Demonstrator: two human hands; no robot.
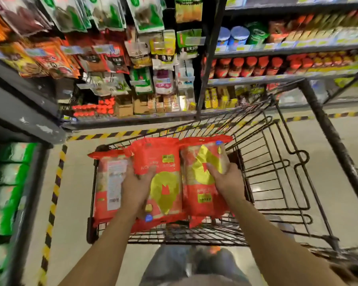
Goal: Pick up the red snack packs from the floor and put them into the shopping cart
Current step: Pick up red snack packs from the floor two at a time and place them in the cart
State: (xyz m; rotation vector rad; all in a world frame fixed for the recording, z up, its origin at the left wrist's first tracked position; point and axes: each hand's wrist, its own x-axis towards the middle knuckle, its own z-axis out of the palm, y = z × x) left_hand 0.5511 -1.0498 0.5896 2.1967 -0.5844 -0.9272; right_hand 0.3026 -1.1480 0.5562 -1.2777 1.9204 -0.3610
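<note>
My left hand [135,187] and right hand [225,178] clasp three red packs [163,162] side by side, low over the cart [277,182], for one drop.

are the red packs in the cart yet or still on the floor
In, or nearly: three red snack packs lie across the shopping cart, left hand and right hand on them.

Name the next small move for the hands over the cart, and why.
Probably lower and let go: the left hand and right hand hold three red-and-gold plastic snack packs side by side over the near end of the black wire shopping cart, whose far part looks empty.
</note>
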